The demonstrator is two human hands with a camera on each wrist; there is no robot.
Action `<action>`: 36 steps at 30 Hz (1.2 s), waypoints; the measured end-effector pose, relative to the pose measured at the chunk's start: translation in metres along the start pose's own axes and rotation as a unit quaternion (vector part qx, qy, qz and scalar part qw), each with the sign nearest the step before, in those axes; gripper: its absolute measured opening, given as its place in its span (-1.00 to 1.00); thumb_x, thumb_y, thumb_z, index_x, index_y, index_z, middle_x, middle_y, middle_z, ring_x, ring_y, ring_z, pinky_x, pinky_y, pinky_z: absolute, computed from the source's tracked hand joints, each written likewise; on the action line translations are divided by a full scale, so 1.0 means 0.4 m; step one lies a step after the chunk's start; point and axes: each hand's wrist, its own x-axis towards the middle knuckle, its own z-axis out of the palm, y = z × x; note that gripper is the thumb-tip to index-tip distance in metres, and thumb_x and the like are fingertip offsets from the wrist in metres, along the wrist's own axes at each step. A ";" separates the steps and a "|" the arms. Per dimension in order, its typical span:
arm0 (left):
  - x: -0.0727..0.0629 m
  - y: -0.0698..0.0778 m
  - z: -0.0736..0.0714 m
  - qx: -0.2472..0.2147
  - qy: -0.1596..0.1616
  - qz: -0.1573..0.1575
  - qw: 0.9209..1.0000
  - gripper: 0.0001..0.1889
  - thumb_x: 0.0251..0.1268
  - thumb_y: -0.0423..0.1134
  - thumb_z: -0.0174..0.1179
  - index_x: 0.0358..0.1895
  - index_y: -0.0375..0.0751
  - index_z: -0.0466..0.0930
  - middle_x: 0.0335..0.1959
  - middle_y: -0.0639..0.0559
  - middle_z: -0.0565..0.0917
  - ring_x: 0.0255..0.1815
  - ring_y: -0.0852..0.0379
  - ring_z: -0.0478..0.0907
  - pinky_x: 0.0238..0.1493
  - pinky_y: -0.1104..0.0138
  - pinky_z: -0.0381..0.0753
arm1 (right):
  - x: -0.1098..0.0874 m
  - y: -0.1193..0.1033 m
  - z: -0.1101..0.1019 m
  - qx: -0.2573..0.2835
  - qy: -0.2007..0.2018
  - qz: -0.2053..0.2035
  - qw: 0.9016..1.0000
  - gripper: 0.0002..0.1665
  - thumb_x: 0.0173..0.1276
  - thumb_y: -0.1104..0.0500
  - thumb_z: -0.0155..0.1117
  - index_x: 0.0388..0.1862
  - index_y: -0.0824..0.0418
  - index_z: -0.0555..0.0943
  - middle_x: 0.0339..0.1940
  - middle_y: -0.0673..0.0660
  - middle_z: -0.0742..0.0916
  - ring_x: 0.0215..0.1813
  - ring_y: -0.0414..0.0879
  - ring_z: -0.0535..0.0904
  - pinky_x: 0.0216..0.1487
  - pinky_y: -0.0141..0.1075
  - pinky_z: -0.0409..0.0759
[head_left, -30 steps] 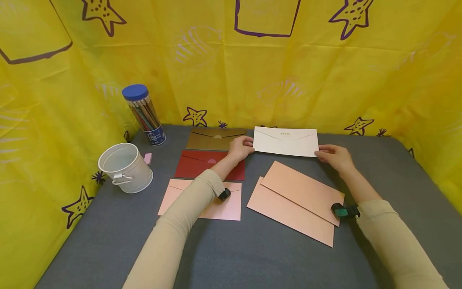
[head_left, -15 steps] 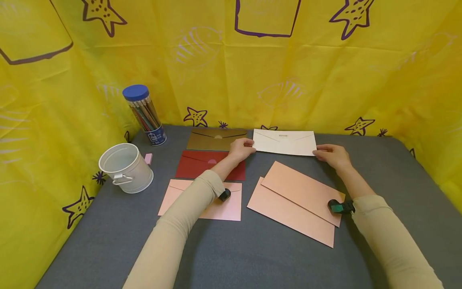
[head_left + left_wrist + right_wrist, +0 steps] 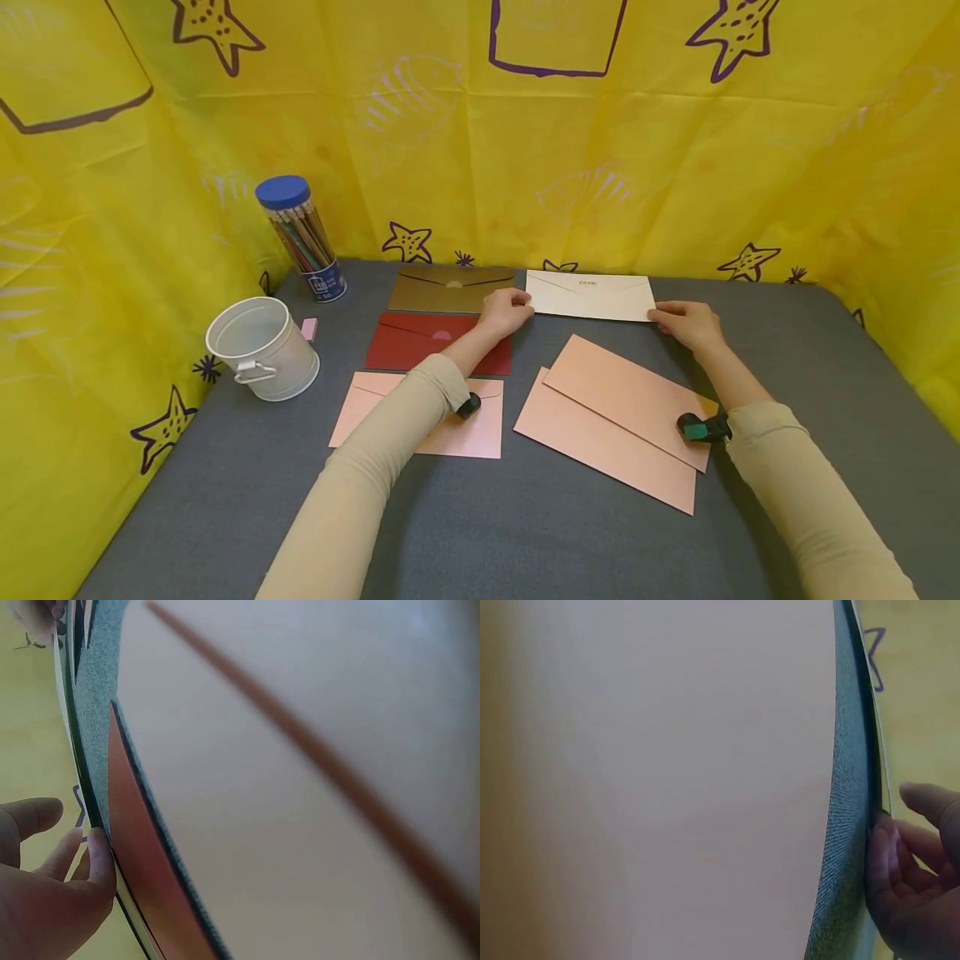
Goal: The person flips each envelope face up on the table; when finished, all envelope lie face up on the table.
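Note:
A white envelope with a pointed flap and small printed lettering lies or hovers close over the far side of the grey table, flap side up. My left hand holds its left end between thumb and fingers. At the right end, my right hand pinches the lower corner. To the left are a gold envelope, a red envelope and a pink envelope, stacked in a column. My left forearm covers parts of the red and pink ones. Nearer me, two overlapping peach envelopes lie slanted.
A white metal bucket stands on the left of the table. Behind it are a pink eraser and a blue-lidded tub of pencils. A yellow patterned curtain hangs along the back and sides.
The white envelope has come down and slightly toward the left, lying flatter than before. My right hand has shifted a little left with it; the left hand has barely moved.

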 end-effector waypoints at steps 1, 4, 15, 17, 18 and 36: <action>0.000 0.000 0.000 0.001 -0.001 0.001 1.000 -0.69 0.31 -0.28 0.19 0.08 -0.27 0.65 0.01 -0.12 0.67 0.06 -0.01 0.56 0.08 0.27 0.52 | -0.001 -0.001 0.000 -0.002 -0.003 0.002 1.000 -0.31 0.39 -0.09 0.24 0.30 0.37 0.48 0.09 0.38 0.66 -0.09 0.00 0.68 0.21 0.01 0.47; 0.000 -0.001 0.001 0.003 -0.004 0.003 1.000 -0.69 0.32 -0.28 0.18 0.09 -0.27 0.65 0.01 -0.12 0.67 0.06 -0.02 0.55 0.07 0.27 0.53 | -0.005 -0.006 0.000 -0.011 -0.017 0.006 1.000 -0.29 0.43 -0.10 0.18 0.35 0.37 0.42 0.19 0.42 0.58 0.18 0.24 0.53 0.27 0.07 0.40; -0.001 0.001 0.007 0.031 0.000 0.002 1.000 -0.68 0.31 -0.24 0.16 0.07 -0.27 0.66 0.00 -0.10 0.69 0.10 -0.04 0.54 0.10 0.25 0.50 | -0.009 -0.001 0.003 -0.052 -0.038 -0.010 0.998 -0.27 0.48 -0.11 0.07 0.41 0.37 0.34 0.32 0.46 0.44 0.30 0.36 0.32 0.31 0.16 0.29; -0.001 0.001 0.008 0.032 -0.001 0.001 0.999 -0.67 0.31 -0.24 0.16 0.07 -0.27 0.66 0.00 -0.10 0.69 0.10 -0.04 0.53 0.10 0.25 0.50 | -0.008 0.001 0.005 -0.056 -0.040 -0.015 0.998 -0.27 0.49 -0.10 0.06 0.40 0.39 0.34 0.29 0.46 0.46 0.26 0.34 0.35 0.29 0.16 0.31; -0.001 0.001 0.009 0.032 -0.002 0.001 0.999 -0.67 0.31 -0.25 0.16 0.08 -0.28 0.66 0.00 -0.10 0.69 0.10 -0.04 0.53 0.10 0.25 0.49 | -0.009 0.001 0.005 -0.059 -0.041 -0.018 0.997 -0.27 0.49 -0.10 0.06 0.40 0.40 0.34 0.28 0.47 0.47 0.24 0.34 0.36 0.27 0.15 0.33; -0.021 0.002 -0.001 0.023 -0.030 0.029 0.999 -0.59 0.32 -0.25 0.15 0.21 -0.29 0.55 0.06 -0.17 0.62 0.09 -0.03 0.52 0.12 0.22 0.49 | -0.046 0.005 -0.009 -0.043 -0.061 -0.033 0.997 -0.26 0.52 -0.13 0.00 0.39 0.41 0.31 0.28 0.45 0.47 0.22 0.30 0.45 0.25 0.10 0.39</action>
